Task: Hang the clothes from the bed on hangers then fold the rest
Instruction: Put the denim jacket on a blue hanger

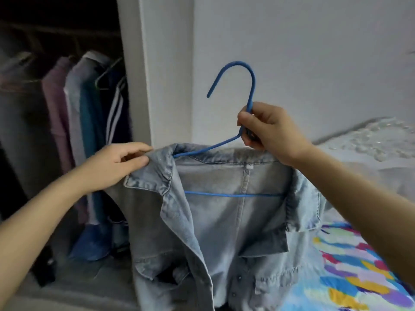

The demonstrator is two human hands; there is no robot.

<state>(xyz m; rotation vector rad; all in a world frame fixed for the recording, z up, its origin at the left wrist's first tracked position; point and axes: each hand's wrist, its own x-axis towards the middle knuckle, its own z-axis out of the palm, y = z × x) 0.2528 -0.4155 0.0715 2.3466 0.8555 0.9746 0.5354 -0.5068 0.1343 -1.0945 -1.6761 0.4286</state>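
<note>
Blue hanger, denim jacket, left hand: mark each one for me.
blue hanger (252,93): head view, on the hook's straight shaft.
denim jacket (224,232): head view, on the inside back panel.
left hand (116,163): head view, on the back of the hand.

A blue hanger (233,104) is gripped at its neck by the right hand (267,129), a denim jacket (215,221) draped on it, collar pinched by the left hand (116,164), closet clothes (74,122) behind.
</note>
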